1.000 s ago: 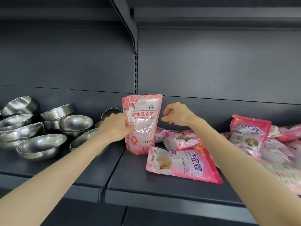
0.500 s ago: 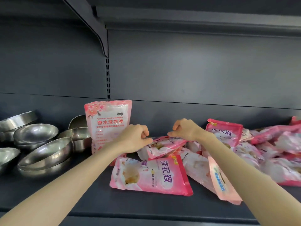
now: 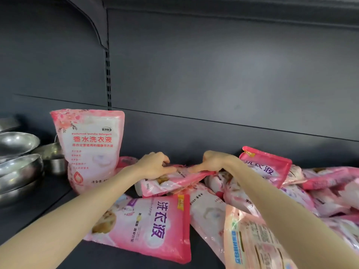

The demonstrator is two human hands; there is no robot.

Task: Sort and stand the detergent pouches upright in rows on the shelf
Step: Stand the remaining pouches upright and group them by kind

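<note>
Left hand (image 3: pixel 155 166) and right hand (image 3: pixel 215 162) pinch a lying pouch (image 3: pixel 171 182).
Long axis along the dark shelf's (image 3: pixel 44 202) back edge, top rightward.

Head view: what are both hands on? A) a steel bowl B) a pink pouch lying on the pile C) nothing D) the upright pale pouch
B: the left hand and the right hand each pinch the upper edge of a pink pouch that lies tilted on the pile. The upright pale pouch stands untouched to the left.
</note>
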